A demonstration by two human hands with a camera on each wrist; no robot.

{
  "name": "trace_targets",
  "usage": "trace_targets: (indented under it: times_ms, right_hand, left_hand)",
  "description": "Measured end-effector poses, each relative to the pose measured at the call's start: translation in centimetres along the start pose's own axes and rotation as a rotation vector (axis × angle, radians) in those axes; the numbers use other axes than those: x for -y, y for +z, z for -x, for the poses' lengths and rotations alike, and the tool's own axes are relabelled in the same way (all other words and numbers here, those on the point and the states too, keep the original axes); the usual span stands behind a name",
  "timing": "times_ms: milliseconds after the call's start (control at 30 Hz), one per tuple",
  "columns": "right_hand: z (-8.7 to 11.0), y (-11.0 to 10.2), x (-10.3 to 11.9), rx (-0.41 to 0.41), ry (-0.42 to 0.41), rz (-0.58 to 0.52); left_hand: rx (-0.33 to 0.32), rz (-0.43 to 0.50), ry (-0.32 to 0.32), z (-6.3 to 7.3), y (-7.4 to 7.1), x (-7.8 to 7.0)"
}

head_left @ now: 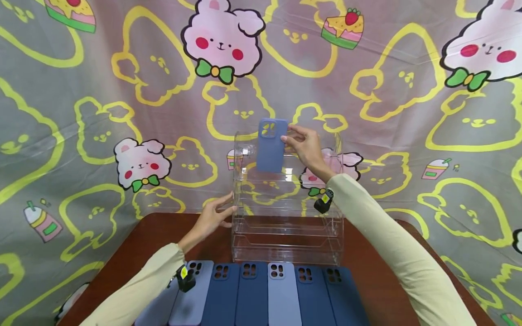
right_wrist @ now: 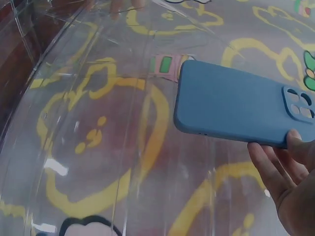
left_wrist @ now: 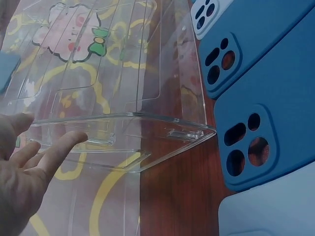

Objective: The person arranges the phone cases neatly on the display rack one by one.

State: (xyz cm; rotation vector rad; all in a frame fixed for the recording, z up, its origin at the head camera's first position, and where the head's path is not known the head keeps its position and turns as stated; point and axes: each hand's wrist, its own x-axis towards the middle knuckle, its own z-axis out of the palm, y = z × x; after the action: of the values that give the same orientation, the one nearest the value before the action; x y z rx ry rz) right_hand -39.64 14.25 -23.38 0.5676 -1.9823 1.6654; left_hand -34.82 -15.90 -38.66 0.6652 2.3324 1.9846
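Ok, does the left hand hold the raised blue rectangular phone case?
No, the right hand pinches the blue case by its side edge.

The phone case I hold is soft blue, the rack colourless, my sleeves cream, the near cases navy or pale grey-blue, the table red-brown, and the far cloth greyish pink with yellow outlines and green-bowed white rabbits.

Was curtained-off tabletop spot: cartoon-bunny cloth hung behind brown table. Clear tiered rack, row of phone cases looked shop-like; actual room type unclear.
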Motion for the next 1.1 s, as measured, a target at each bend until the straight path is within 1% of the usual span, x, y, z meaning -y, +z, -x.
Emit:
trace_targets:
  times_ms: [67,200,300,367,433,600,633,767,833,967,1100]
  right_hand:
    - [-0.1,0.7,-0.1,0.01,0.005,0.003]
    - [0.1,2.0,-0.6,0.002,0.011,0.035]
    - [0.3,3.1,-0.9,0.004,-0.01,0.073]
    - [0.5,3.9,-1.1,0.02,-0.026,0.093]
    - [0.6,4.6,-1.3,0.022,-0.036,0.08]
    - [0.3,6.2,-1.7,0.002,-0.03,0.03]
    - [0.3,6.2,-1.7,-0.002,-0.026,0.027]
    - [0.2,6.0,-1.6,-0.021,-0.031,0.077]
    - [0.3,5.6,-1.4,-0.034,-0.045,0.136]
    - [0.7,4.3,-1.0,-0.067,-0.087,0.214]
    - [1.4,2.5,-1.1,-0.07,-0.093,0.233]
  left_hand:
    - [-0.006,-0.001,-0.001,-0.1,0.2,0.1]
    - [0.011,-0.009,0.002,-0.2,0.4,0.2]
    - [0.026,-0.015,0.011,-0.3,0.4,0.2]
    - [0.015,-0.014,0.013,-0.1,0.3,0.1]
    - [0.011,-0.019,0.016,0.0,0.2,0.1]
    - [0.007,-0.018,0.017,0.2,0.0,0.2]
    - [0.009,-0.013,0.018,0.2,0.0,0.2]
    - [0.019,-0.016,0.022,0.0,0.3,0.2]
    - [0.023,-0.014,0.024,-0.2,0.4,0.2]
    - [0.018,-0.018,0.016,-0.2,0.3,0.0]
    - [-0.001,-0.032,-0.007,0.1,-0.1,0.0]
